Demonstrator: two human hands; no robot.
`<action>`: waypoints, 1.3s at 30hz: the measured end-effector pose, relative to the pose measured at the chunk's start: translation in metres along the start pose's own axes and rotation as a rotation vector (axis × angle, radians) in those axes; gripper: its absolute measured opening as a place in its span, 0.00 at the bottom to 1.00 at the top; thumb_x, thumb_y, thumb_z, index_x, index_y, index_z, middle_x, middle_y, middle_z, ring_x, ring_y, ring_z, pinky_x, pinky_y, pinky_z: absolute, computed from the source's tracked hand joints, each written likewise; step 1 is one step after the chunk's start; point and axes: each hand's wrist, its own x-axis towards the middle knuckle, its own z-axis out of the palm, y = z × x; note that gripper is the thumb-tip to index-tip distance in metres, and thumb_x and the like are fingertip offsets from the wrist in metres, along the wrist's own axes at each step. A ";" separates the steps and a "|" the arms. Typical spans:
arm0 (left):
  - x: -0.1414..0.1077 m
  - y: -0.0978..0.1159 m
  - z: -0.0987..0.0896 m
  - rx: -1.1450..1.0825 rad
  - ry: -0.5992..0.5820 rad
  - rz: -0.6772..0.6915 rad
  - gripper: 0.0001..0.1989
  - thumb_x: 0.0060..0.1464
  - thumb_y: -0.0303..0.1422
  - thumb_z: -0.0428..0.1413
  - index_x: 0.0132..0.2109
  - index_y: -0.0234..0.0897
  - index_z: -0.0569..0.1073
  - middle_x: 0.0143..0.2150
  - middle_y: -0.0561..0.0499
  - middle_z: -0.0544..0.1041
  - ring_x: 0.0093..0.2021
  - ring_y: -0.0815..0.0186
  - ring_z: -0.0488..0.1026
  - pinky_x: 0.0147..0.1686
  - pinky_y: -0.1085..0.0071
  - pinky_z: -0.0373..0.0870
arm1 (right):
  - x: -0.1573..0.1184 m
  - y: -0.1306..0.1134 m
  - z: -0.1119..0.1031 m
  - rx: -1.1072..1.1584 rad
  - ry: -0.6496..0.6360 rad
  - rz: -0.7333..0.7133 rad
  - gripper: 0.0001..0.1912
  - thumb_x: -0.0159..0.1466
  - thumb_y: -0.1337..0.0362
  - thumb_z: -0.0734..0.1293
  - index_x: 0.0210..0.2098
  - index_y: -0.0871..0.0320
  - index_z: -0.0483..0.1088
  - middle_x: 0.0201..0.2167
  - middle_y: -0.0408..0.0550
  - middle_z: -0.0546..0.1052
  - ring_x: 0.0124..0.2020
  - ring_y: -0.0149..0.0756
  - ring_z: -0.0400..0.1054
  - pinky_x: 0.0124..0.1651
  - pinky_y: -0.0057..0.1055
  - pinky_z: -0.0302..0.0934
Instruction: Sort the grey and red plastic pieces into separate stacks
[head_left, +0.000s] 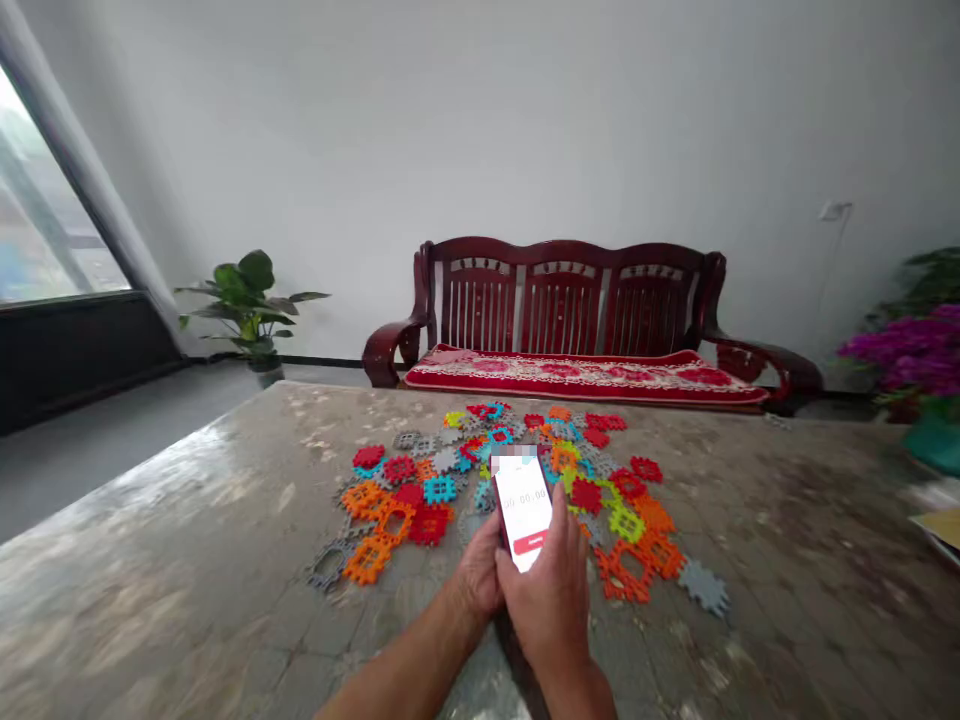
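A smartphone (523,505) with a lit white screen is held up over the table, showing a row of zeros like a timer and a red button low down. My left hand (480,568) grips its left side and lower edge. Around its right side my right hand (553,585) is closed, the thumb lying by the bottom of the screen. Behind and beneath the phone lie many flat toothed plastic pieces, among them a blue one (439,488), a red one (430,524), an orange one (367,560) and a grey one (703,586).
The pieces are spread over a patterned table (187,560). Beyond its far edge stands a dark red wooden bench (562,310) with a red patterned cushion (585,378). A potted plant (255,300) is at left, purple flowers (915,350) at right, near some papers (941,525).
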 end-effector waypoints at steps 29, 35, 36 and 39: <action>-0.059 0.104 0.039 0.596 0.383 0.720 0.19 0.47 0.38 0.65 0.47 0.38 0.77 0.46 0.47 0.80 0.47 0.63 0.76 0.45 0.72 0.72 | -0.020 0.078 -0.060 -0.168 0.094 -0.128 0.47 0.56 0.61 0.68 0.69 0.58 0.42 0.54 0.62 0.68 0.51 0.57 0.65 0.48 0.51 0.65; -0.095 0.150 0.010 1.061 0.691 0.892 0.23 0.47 0.46 0.61 0.47 0.37 0.77 0.45 0.48 0.80 0.46 0.61 0.75 0.47 0.68 0.71 | -0.024 0.096 -0.076 -0.222 0.091 -0.102 0.49 0.55 0.60 0.68 0.70 0.58 0.41 0.53 0.62 0.69 0.49 0.56 0.66 0.47 0.50 0.65; -0.101 0.157 0.000 1.140 0.761 0.885 0.23 0.47 0.46 0.60 0.47 0.38 0.77 0.44 0.49 0.80 0.44 0.61 0.75 0.45 0.68 0.71 | -0.025 0.098 -0.077 -0.223 0.093 -0.094 0.50 0.55 0.60 0.69 0.70 0.58 0.41 0.53 0.61 0.69 0.49 0.56 0.66 0.47 0.50 0.65; -0.115 0.174 -0.032 1.388 0.953 0.833 0.21 0.52 0.45 0.54 0.49 0.40 0.76 0.40 0.51 0.80 0.39 0.61 0.75 0.41 0.67 0.71 | -0.028 0.101 -0.078 -0.216 0.105 -0.072 0.50 0.55 0.60 0.69 0.70 0.58 0.41 0.54 0.61 0.69 0.50 0.56 0.65 0.48 0.50 0.64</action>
